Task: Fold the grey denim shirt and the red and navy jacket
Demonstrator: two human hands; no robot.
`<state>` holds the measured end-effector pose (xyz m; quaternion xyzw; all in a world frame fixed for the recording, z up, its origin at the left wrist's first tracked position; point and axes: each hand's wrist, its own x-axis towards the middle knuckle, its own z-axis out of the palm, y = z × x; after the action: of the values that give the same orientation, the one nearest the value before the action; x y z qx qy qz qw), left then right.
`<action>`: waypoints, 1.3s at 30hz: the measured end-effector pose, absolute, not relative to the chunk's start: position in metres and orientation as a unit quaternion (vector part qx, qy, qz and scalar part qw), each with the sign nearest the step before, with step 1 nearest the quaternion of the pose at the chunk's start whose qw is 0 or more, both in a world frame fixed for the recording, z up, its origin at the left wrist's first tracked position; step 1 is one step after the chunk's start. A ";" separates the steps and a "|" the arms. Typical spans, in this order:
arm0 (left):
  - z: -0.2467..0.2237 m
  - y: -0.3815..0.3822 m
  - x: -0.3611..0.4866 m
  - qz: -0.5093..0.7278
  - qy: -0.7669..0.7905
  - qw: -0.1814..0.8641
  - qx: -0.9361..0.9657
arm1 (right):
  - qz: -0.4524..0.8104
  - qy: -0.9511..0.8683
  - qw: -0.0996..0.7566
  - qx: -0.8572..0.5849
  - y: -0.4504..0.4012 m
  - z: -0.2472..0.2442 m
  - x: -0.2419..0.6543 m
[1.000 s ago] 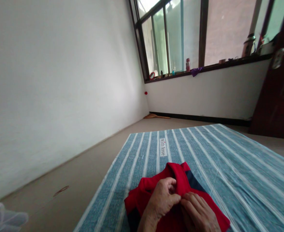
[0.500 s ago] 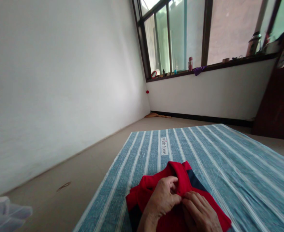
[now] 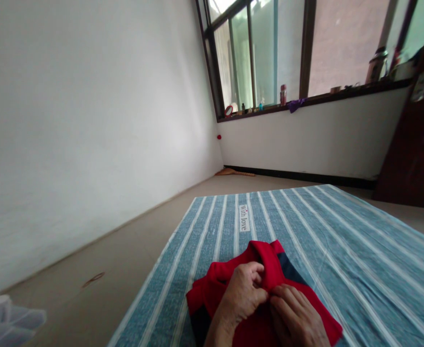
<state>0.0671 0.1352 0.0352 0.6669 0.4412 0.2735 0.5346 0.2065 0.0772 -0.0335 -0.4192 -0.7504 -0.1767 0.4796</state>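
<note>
A red garment with a collar and dark navy panels lies folded on the blue-and-white striped cloth at the near edge of the view. My left hand pinches the garment's front just below the collar, its fingers curled. Close beside it, my right hand has its fingers bent together on the same spot of the red fabric. The fingertips of both hands nearly meet there. Whatever small part lies between them is hidden.
A white wall rises on the left above the tiled floor. A windowsill holds bottles and small items. A dark door stands at the right. White sheer material shows at lower left.
Almost nothing differs. Both hands keep their hold at the garment's collar, and the whole view has shifted very slightly.
</note>
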 end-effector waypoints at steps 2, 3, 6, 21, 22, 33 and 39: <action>0.037 0.135 0.068 0.276 0.440 0.540 0.662 | -0.176 -0.750 0.478 -0.422 0.077 -0.034 0.206; 0.037 0.134 0.069 0.277 0.441 0.542 0.660 | -0.176 -0.749 0.478 -0.423 0.077 -0.034 0.206; 0.036 0.135 0.069 0.278 0.449 0.538 0.657 | -0.177 -0.747 0.480 -0.425 0.076 -0.033 0.206; 0.029 0.137 0.067 0.281 0.454 0.555 0.638 | -0.161 -0.749 0.480 -0.428 0.077 -0.036 0.206; 0.028 0.137 0.066 0.281 0.454 0.555 0.638 | -0.161 -0.749 0.480 -0.428 0.077 -0.036 0.206; 0.035 0.134 0.072 0.290 0.481 0.529 0.636 | -0.154 -0.755 0.475 -0.425 0.076 -0.032 0.206; 0.033 0.135 0.071 0.294 0.471 0.518 0.651 | -0.155 -0.750 0.483 -0.425 0.076 -0.036 0.206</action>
<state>0.0715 0.1351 0.0326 0.6507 0.4706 0.2939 0.5184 0.2064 0.0759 -0.0362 -0.4250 -0.7495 -0.1554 0.4832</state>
